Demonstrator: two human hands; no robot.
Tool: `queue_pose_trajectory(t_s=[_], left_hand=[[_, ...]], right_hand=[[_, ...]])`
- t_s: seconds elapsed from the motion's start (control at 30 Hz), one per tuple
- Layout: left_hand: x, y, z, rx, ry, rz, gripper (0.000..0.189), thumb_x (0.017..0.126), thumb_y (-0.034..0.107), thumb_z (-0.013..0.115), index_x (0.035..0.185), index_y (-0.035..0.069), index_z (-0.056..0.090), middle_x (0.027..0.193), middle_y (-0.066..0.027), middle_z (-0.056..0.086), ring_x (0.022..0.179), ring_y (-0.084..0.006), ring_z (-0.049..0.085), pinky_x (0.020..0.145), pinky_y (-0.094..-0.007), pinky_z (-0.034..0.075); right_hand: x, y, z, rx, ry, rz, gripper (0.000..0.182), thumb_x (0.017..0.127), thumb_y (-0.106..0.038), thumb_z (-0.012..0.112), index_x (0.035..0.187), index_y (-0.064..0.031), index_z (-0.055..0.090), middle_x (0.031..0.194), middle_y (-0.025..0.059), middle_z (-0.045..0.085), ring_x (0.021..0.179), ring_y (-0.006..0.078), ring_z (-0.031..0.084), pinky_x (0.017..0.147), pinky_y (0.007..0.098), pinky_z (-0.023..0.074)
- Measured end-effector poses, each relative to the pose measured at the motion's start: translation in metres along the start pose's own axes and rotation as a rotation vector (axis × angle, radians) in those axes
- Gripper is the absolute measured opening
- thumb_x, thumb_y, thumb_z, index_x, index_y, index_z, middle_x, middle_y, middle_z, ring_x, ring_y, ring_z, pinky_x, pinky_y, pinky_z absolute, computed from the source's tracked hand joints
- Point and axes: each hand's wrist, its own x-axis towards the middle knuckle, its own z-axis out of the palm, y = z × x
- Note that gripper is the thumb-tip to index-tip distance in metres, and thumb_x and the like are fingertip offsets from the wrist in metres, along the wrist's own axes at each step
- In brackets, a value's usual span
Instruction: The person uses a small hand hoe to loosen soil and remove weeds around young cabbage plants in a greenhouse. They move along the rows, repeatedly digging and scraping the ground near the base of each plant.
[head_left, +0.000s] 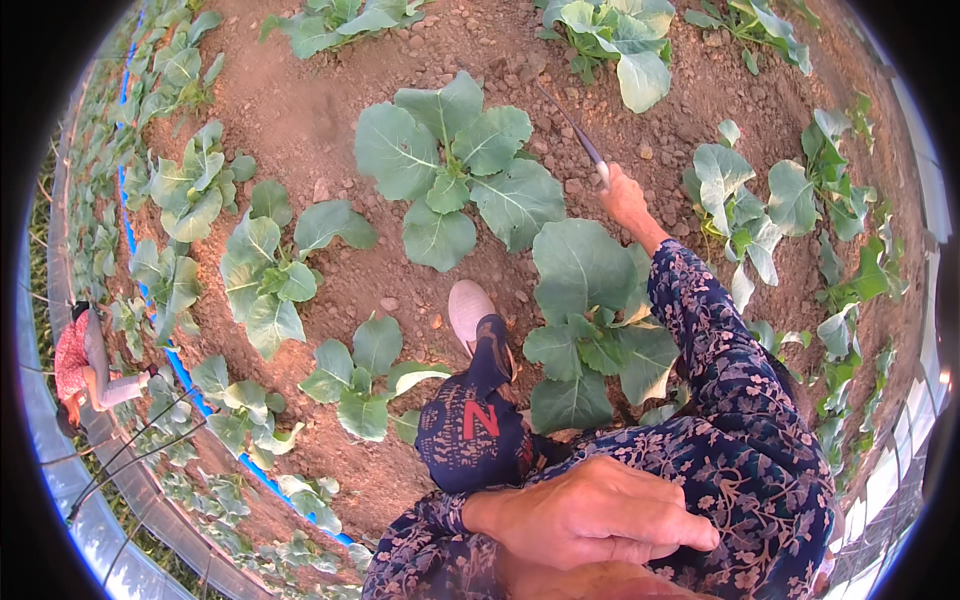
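My right hand (624, 196) grips the pale handle of a sickle (581, 139), whose thin, dark, slightly curved blade points up and left over the soil. Just left of that blade grows a broad-leaved cabbage-type plant (450, 176) with a few small holes in its leaves. Another large plant (589, 322) stands below my right wrist, partly behind the floral sleeve. My left hand (592, 514) rests low in front of my body, above the floral clothing (750, 480). Its fingers are curled together and nothing shows in them; the palm is hidden.
My shoe (471, 311) stands on dry, cloddy soil (300, 112) between plants. More leafy plants (259, 277) grow on both sides. A blue hose (184, 375) runs along the left. Beyond it, a person (82, 360) in red bends over beside translucent sheeting (45, 450).
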Motion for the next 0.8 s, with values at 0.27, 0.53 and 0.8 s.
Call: queue_pose_trajectory(t_s=[0.27, 0.53, 0.8], left_hand=[[-0.005, -0.002, -0.002, -0.048, -0.012, 0.011, 0.028, 0.088, 0.001, 0.054, 0.111, -0.014, 0.056, 0.066, -0.0117, 0.046, 0.053, -0.0237, 0.046, 0.047, -0.0355, 0.033], [-0.004, -0.003, -0.003, -0.029, 0.003, 0.027, 0.028, 0.088, 0.001, 0.053, 0.111, -0.014, 0.056, 0.068, -0.0124, 0.047, 0.054, -0.0249, 0.048, 0.047, -0.0360, 0.035], [0.000, -0.001, -0.006, -0.048, -0.038, 0.014, 0.028, 0.087, 0.000, 0.054, 0.111, -0.014, 0.056, 0.068, -0.0127, 0.047, 0.054, -0.0245, 0.048, 0.047, -0.0354, 0.035]], right_hand=[[0.010, -0.061, -0.046, 0.250, 0.107, -0.086, 0.037, 0.079, -0.016, 0.061, 0.111, -0.0073, 0.047, 0.091, 0.0240, 0.063, 0.089, 0.0418, 0.061, 0.077, 0.0492, 0.0469], [0.044, -0.032, 0.000, -0.027, -0.091, -0.037, 0.035, 0.078, -0.017, 0.063, 0.108, -0.0062, 0.047, 0.096, 0.0227, 0.063, 0.094, 0.0406, 0.061, 0.080, 0.0488, 0.0467], [-0.003, -0.007, -0.014, 0.054, -0.036, 0.056, 0.033, 0.078, -0.017, 0.062, 0.105, -0.0065, 0.046, 0.095, 0.0233, 0.063, 0.094, 0.0413, 0.060, 0.079, 0.0510, 0.0462]])
